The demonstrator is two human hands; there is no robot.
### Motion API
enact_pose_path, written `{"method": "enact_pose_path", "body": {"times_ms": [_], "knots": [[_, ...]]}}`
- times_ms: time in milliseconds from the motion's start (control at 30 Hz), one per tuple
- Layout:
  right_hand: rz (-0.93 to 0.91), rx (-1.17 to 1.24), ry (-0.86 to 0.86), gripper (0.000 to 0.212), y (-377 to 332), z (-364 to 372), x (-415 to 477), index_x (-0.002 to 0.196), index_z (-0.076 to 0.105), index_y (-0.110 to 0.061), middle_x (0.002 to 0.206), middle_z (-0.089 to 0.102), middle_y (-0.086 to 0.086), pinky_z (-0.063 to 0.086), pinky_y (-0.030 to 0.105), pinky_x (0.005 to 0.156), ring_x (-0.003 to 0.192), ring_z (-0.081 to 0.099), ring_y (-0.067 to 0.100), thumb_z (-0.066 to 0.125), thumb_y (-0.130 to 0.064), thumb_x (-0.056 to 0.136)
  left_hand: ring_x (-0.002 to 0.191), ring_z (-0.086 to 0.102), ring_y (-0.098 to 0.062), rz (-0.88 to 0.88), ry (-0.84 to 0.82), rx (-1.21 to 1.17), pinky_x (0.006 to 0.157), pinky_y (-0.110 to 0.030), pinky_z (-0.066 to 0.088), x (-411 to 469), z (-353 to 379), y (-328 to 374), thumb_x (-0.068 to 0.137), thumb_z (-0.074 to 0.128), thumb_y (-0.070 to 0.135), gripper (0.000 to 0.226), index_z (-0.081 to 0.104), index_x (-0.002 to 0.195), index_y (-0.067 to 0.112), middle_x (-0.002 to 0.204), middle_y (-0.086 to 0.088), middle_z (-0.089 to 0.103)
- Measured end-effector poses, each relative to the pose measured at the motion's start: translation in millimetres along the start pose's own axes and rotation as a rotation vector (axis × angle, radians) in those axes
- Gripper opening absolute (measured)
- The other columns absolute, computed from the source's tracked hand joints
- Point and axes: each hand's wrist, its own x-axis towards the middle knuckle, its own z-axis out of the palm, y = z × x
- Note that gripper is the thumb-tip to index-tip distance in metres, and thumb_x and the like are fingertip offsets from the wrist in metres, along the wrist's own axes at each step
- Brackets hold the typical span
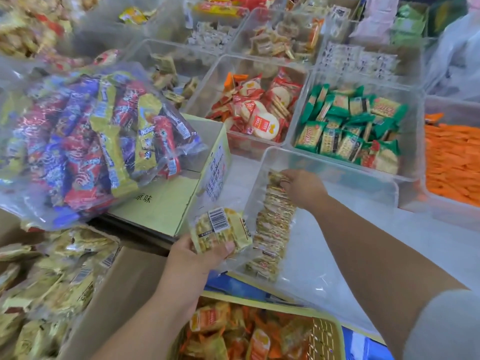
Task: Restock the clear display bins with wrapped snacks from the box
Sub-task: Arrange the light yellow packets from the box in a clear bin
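- The left hand (200, 258), at lower centre of the frame, clamps a small stack of yellow film-wrapped cracker packets (220, 229). The thumb lies across the near face, the fingers curl behind, and the barcode label faces up.
- The right hand (302, 188), just right of centre, bends its fingers down over the far end of a row of matching packets (275, 229) standing on edge. It grips the end ones, seemingly to hold the line upright.
- That row runs along the left wall of a clear plastic display bin (363, 175) in the middle of the frame. The held stack hovers at the bin's near left corner.
- A brown cardboard box (122, 281) at lower left holds more of the same yellow packets, loosely heaped.
- As a judgement on handling, the packets look light and their film slick, and the crackers inside are probably brittle.
- A stack pinched only at its edges would likely fan out or slip. The safer hold appears to be across its two flat end faces, pressing the packets together but gently enough not to crack them.
- At upper left, a big clear bag of red, blue and yellow sweets (91, 141) overlaps a pale green carton (166, 203).
- Above the hands sit bins of red-and-white round crackers (257, 113) and green packets (350, 123), with orange packets (452, 162) at the right edge.
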Motion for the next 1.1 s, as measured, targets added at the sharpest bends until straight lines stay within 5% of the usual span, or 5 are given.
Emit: {"method": "enact_pose_path", "body": {"times_ms": [267, 433, 633, 933, 1100], "knots": [[0.032, 0.127, -0.282, 0.044, 4.9, -17.8, 12.3, 0.145, 0.051, -0.022, 0.140, 0.056, 0.004, 0.050, 0.032, 0.093, 0.117, 0.059, 0.031, 0.053, -0.033, 0.102, 0.102, 0.075, -0.017, -0.046, 0.009, -0.013, 0.096, -0.040, 0.051, 1.4, -1.0, -1.5, 0.059, 0.089, 0.029, 0.041, 0.079, 0.099, 0.030, 0.107, 0.000, 0.080], [0.156, 0.493, -0.414, 0.044, 8.9, -7.7, -0.6, 0.146, 0.044, -0.030, 0.133, 0.052, 0.003, 0.052, 0.031, 0.073, 0.108, 0.057, 0.026, 0.045, -0.044, 0.104, 0.102, 0.075, -0.017, -0.055, 0.018, -0.002, 0.100, -0.045, 0.053, 2.0, -0.2, -2.5, 0.077, 0.085, 0.012, 0.031, 0.078, 0.104, 0.025, 0.107, 0.000, 0.080], [0.092, 0.304, -0.216, 0.047, 5.5, 22.3, -4.2, 0.149, 0.041, -0.025, 0.147, 0.048, 0.015, 0.035, 0.035, 0.109, 0.132, 0.046, 0.034, 0.026, -0.043, 0.108, 0.101, 0.075, -0.014, -0.039, -0.006, -0.011, 0.095, -0.038, 0.052, 3.5, 0.5, -0.8, 0.079, 0.084, 0.012, 0.030, 0.079, 0.098, 0.035, 0.107, 0.001, 0.080], [0.065, -0.120, 0.073, 0.053, -18.6, -4.0, -38.8, 0.143, 0.049, -0.026, 0.146, 0.049, 0.007, 0.043, 0.047, 0.103, 0.134, 0.040, 0.032, 0.039, -0.056, 0.100, 0.120, 0.067, -0.036, -0.069, -0.181, -0.454, 0.090, -0.042, 0.060, -2.6, -8.1, 8.2, 0.057, 0.100, 0.032, 0.083, 0.065, 0.130, 0.010, 0.129, -0.017, 0.070], [-0.282, 0.417, 0.176, 0.035, -41.6, -30.5, -113.7, 0.135, 0.061, -0.019, 0.137, 0.057, 0.001, 0.039, 0.045, 0.110, 0.132, 0.046, 0.019, 0.049, -0.029, 0.103, 0.117, 0.065, -0.044, -0.077, -0.328, -0.603, 0.091, -0.049, 0.058, -8.4, -18.1, 6.9, 0.060, 0.098, 0.036, 0.055, 0.079, 0.107, 0.016, 0.130, -0.023, 0.067]]}}
